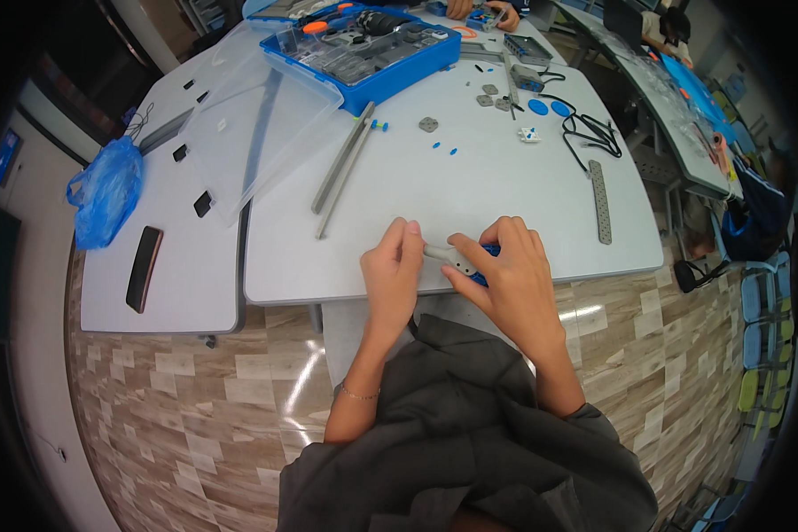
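Over the table's near edge, both of my hands are on a light grey curved plastic piece with small holes [453,258]. My left hand [392,269] is closed, its thumb and forefinger pinching at the piece's left end; the tip is hidden in the fingers. My right hand [512,282] grips the other end, thumb below and fingers above. Under its fingers shows a blue part [481,278], mostly covered, so I cannot tell whether it is joined to the grey piece.
Two long grey bars [341,173] lie to the left. Beyond them stands a blue parts case [372,89]. A perforated grey strip [599,202] and black cables [594,133] lie to the right. A phone [144,270] and blue bag [106,193] occupy the left table. Another person's hands [505,16] are opposite.
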`<state>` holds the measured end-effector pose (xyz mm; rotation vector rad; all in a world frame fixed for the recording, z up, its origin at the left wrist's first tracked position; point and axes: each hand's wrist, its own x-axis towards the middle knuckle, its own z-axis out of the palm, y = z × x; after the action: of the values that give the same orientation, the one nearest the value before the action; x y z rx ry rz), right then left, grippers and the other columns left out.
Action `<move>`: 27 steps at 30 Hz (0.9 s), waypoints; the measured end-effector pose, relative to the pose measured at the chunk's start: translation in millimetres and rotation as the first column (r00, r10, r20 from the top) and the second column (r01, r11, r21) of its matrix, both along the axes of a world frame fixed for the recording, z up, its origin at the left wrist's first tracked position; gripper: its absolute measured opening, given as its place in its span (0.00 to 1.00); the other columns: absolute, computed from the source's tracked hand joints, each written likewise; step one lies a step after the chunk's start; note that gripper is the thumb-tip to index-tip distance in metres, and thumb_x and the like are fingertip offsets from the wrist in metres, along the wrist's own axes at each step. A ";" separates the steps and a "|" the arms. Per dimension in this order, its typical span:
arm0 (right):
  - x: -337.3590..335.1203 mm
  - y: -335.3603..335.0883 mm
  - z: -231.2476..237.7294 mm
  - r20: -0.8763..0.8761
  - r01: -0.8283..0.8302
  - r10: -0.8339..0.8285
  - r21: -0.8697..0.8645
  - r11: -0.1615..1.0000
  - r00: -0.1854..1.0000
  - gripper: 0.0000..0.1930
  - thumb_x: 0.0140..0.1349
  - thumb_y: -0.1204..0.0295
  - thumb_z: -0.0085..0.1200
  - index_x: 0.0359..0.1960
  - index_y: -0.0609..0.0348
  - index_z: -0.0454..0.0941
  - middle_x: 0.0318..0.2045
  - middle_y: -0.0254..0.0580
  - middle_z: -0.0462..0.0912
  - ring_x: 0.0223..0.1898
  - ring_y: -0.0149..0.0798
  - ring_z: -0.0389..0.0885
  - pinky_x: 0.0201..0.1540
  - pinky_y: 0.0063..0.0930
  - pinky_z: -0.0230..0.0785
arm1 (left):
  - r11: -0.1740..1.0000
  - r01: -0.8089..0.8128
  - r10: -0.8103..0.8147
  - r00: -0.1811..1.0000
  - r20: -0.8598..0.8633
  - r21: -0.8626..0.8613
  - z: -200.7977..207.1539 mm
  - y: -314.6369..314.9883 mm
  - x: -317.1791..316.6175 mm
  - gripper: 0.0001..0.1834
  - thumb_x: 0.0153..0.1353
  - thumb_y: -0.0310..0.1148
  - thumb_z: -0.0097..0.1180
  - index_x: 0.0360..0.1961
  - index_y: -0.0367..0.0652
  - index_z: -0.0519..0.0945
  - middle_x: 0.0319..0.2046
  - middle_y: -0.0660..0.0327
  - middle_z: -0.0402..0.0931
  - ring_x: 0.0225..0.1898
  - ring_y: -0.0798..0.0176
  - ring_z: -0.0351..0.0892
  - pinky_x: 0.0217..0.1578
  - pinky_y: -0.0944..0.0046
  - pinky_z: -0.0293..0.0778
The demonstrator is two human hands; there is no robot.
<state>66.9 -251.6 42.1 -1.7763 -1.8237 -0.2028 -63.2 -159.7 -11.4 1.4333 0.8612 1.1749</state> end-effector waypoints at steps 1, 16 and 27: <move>1.0 0.2 -0.5 0.020 -0.004 0.004 0.002 1.000 1.000 0.15 0.53 0.63 0.66 0.40 0.54 0.82 0.32 0.38 0.68 0.38 0.40 0.69 0.40 0.34 0.61 | 0.999 -0.009 0.011 0.999 -0.041 0.041 -0.9 -0.4 0.3 0.21 0.74 0.36 0.46 0.22 0.38 0.65 0.14 0.68 0.56 0.18 0.76 0.53 0.18 0.69 0.53; -7.7 -22.3 -23.9 -0.133 -0.320 0.324 0.048 0.946 0.937 0.15 0.54 0.64 0.67 0.32 0.59 0.76 0.21 0.40 0.72 0.20 0.42 0.74 0.21 0.34 0.66 | 0.645 0.065 0.183 0.954 -0.236 0.761 5.6 -24.8 -42.8 0.10 0.63 0.27 0.55 0.25 0.37 0.73 0.17 0.56 0.66 0.17 0.52 0.68 0.18 0.56 0.63; -48.5 -67.4 -43.5 -0.681 -0.547 0.376 -0.043 0.836 0.629 0.15 0.61 0.63 0.62 0.29 0.63 0.76 0.15 0.47 0.76 0.16 0.50 0.76 0.20 0.37 0.70 | 0.648 0.265 0.053 0.920 -0.389 0.714 27.6 -72.0 -89.4 0.13 0.63 0.34 0.55 0.24 0.38 0.75 0.16 0.59 0.67 0.15 0.54 0.68 0.16 0.59 0.64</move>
<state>18.4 -319.0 -1.5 -1.1984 -1.7252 0.8003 -152.6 -231.7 16.2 2.4442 0.5087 1.2434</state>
